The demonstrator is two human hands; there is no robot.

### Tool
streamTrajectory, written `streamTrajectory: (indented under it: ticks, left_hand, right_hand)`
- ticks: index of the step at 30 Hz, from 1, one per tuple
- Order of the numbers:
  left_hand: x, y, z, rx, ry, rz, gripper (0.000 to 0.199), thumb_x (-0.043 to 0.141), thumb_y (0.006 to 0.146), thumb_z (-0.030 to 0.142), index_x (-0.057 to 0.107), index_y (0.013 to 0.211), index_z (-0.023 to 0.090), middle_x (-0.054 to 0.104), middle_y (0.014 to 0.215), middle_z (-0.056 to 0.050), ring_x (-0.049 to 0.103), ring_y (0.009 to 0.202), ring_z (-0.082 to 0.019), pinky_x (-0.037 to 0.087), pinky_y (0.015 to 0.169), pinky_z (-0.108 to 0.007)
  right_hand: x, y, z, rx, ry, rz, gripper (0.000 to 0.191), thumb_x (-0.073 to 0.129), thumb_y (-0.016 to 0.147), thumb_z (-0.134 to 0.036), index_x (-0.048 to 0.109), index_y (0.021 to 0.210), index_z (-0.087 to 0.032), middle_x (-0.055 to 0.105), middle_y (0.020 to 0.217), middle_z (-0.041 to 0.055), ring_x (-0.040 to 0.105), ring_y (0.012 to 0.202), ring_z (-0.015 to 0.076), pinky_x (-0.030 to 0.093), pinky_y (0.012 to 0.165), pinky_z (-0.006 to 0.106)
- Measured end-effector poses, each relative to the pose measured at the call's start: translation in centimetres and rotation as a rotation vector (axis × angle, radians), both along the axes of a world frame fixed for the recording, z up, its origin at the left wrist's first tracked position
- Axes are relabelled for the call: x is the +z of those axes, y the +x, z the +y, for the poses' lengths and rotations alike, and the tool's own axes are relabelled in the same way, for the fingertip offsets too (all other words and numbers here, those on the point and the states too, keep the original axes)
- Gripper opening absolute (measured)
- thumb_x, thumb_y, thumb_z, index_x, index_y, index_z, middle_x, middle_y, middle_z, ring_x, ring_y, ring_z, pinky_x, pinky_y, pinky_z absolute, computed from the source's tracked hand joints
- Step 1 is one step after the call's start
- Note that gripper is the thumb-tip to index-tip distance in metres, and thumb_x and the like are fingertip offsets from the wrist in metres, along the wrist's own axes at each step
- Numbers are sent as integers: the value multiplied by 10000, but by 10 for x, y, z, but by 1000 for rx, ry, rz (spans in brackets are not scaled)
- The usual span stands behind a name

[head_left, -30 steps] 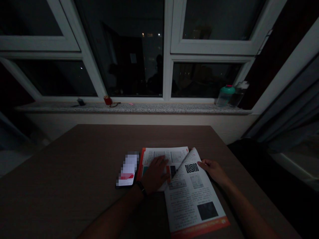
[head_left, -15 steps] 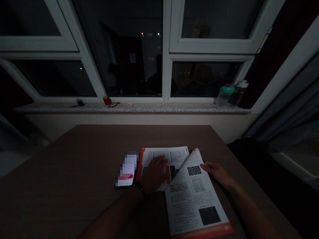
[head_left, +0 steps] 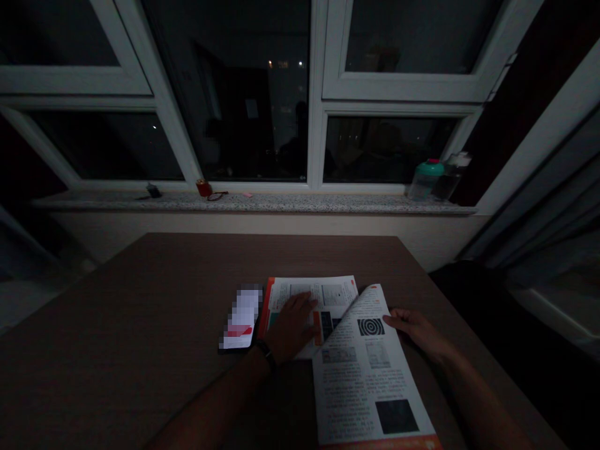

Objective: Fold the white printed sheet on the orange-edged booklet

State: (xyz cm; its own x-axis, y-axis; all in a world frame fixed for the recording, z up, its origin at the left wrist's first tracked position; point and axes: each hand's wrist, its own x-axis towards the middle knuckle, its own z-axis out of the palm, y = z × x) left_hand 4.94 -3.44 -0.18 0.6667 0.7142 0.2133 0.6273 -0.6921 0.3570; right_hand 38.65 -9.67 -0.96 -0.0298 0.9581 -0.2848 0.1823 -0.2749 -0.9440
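A printed book [head_left: 323,290] with orange page edges lies open on the table. My left hand [head_left: 293,325], a dark band at its wrist, rests flat on its left page with fingers spread. My right hand [head_left: 415,328] pinches the outer edge of a page [head_left: 360,381], thumb on top near a picture of concentric rings. That page is turned askew, its far left edge curling over the book and its near end reaching toward me. To the left of the book lies a phone [head_left: 241,319] with a lit, blurred screen.
The brown table [head_left: 140,300] reaches to the wall under a speckled windowsill [head_left: 300,203]. On the sill stand a green-lidded bottle [head_left: 425,178], a clear bottle [head_left: 452,175], a small red container [head_left: 203,187] and a small dark bottle [head_left: 152,190]. Curtains hang at the right.
My right hand and the page edge it holds have shifted slightly right and toward me. My left hand stays flat on the book. The whole view has moved a little.
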Motion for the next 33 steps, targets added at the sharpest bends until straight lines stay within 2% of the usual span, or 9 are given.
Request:
streamTrajectory:
  ticks: [10, 19, 28, 33]
  left_hand:
    - [-6, -1, 4, -1, -7, -22, 518, 528, 958, 471, 410, 1407, 241, 375, 1494, -92, 313, 1389, -288, 298, 1132, -496]
    - [-5, -1, 5, -13, 22, -33, 523, 530, 957, 482, 416, 1396, 221, 397, 1477, -103, 331, 1380, -274, 297, 1138, -470]
    - [-6, -2, 5, -12, 10, -40, 515, 516, 963, 486, 416, 1397, 227, 377, 1489, -97, 308, 1388, -275, 284, 1144, -471]
    - [-6, -2, 5, -3, 0, -18, 516, 533, 957, 469, 417, 1399, 230, 377, 1491, -93, 307, 1389, -275, 291, 1137, -476]
  right_hand:
    - [3, -5, -15, -49, 45, -106, 533, 634, 704, -705, 481, 612, -202, 525, 571, -25, 457, 545, 136, 331, 550, 260]
    - [0, -5, -17, -56, 71, -93, 520, 640, 715, -675, 462, 594, -201, 502, 569, -32, 438, 547, 129, 324, 561, 260]
    - [8, -4, -23, -63, 29, -29, 467, 670, 709, -626, 502, 635, -197, 557, 610, -21, 484, 572, 143, 357, 576, 273]
    - [6, 5, -25, -65, 46, -24, 455, 683, 705, -606, 503, 628, -195, 561, 606, -21, 507, 579, 147, 377, 578, 276]
